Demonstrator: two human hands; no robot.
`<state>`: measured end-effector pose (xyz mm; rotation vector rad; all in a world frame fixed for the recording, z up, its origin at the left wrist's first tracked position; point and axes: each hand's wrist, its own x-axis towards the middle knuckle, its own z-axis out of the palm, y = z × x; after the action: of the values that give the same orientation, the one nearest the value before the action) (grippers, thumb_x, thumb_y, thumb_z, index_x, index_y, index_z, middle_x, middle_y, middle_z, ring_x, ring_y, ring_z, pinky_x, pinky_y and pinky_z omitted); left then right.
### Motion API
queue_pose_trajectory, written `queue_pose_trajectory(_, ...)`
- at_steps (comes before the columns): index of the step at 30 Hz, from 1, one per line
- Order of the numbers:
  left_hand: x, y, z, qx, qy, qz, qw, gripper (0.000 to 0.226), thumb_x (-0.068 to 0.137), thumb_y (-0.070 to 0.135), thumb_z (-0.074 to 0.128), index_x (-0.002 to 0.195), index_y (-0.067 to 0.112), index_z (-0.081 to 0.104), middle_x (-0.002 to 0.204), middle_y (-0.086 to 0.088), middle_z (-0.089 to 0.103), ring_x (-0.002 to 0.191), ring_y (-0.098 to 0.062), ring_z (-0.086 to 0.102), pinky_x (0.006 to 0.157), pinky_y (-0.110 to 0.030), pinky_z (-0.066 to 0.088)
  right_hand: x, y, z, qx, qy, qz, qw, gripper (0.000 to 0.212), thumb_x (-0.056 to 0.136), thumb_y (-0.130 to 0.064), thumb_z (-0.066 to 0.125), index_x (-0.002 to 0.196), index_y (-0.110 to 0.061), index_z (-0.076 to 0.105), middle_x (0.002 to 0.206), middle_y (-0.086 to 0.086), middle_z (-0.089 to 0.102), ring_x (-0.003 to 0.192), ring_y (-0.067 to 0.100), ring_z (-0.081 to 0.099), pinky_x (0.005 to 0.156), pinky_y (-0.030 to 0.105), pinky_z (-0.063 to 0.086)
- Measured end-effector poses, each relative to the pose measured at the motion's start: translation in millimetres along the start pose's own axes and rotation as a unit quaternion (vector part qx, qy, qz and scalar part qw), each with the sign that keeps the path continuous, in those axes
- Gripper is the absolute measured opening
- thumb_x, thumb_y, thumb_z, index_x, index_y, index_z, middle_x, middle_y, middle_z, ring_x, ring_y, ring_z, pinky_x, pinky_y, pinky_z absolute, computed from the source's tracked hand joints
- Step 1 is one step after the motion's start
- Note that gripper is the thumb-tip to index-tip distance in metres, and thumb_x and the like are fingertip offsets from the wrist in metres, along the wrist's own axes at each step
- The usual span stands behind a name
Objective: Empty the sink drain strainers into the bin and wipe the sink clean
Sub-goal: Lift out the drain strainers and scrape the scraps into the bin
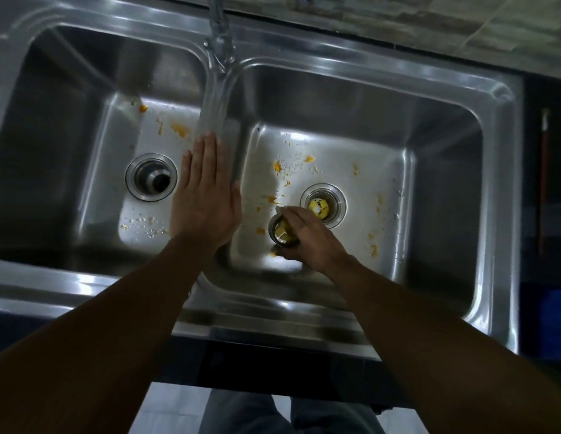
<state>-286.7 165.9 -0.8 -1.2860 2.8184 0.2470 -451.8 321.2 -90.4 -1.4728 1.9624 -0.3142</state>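
Observation:
A double steel sink (304,311) fills the view. My right hand (307,236) grips a small metal drain strainer (280,231) holding yellow scraps, above the right basin floor. Just right of it, the right drain (323,204) still shows yellow and white scraps inside. The left drain (151,177) is an open dark hole with no strainer in it. My left hand (205,195) lies flat with straight fingers over the divider between the two basins. Orange and yellow food bits (179,129) are scattered over both basin floors.
A chrome tap (218,32) rises from the back rim above the divider. A tiled counter (429,23) runs behind the sink. A dark gap with a reddish stick (543,183) lies at the right. My legs and a pale floor show below the front edge.

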Motion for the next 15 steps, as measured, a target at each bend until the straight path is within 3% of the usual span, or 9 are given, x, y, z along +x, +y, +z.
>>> queue_pose_trajectory(2,0,0,0,-0.008,0.005,0.000,1.000,0.067,0.107,0.032,0.029,0.159,-0.002,0.006,0.168,-0.023,0.005,0.158,-0.033,0.003,0.128,-0.049,0.010,1,6,-2,0.034,0.039,0.024,0.998,0.075,0.085,-0.045,0.075,0.148,-0.023,0.041,0.148,0.000,0.044,0.137,0.016,0.037,0.110,0.031,0.039)
queue_pose_trajectory(5,1,1,0,-0.012,0.009,0.001,1.000,0.067,0.107,0.032,0.031,0.159,-0.002,0.006,0.168,-0.023,0.005,0.158,-0.033,0.003,0.129,-0.049,0.009,5,23,-9,0.036,0.129,0.070,0.989,0.043,0.096,-0.025,0.062,0.138,-0.015,0.054,0.139,0.007,0.054,0.130,0.022,0.047,0.108,0.036,0.046)
queue_pose_trajectory(9,2,1,2,-0.014,0.010,0.000,1.000,0.067,0.107,0.031,0.034,0.160,0.000,0.006,0.168,-0.022,0.005,0.158,-0.032,0.002,0.129,-0.049,0.008,9,51,-16,-0.021,0.058,0.143,0.988,0.057,0.086,-0.014,0.071,0.139,-0.014,0.052,0.140,0.012,0.052,0.130,0.028,0.048,0.107,0.039,0.047)
queue_pose_trajectory(15,1,-1,4,-0.010,0.013,0.000,1.000,0.067,0.106,0.032,0.032,0.160,0.000,0.006,0.168,-0.022,0.004,0.158,-0.032,0.002,0.129,-0.049,0.010,10,68,-6,-0.148,-0.005,0.075,0.986,0.038,0.092,-0.015,0.066,0.130,-0.011,0.062,0.126,0.012,0.066,0.118,0.026,0.059,0.104,0.036,0.049)
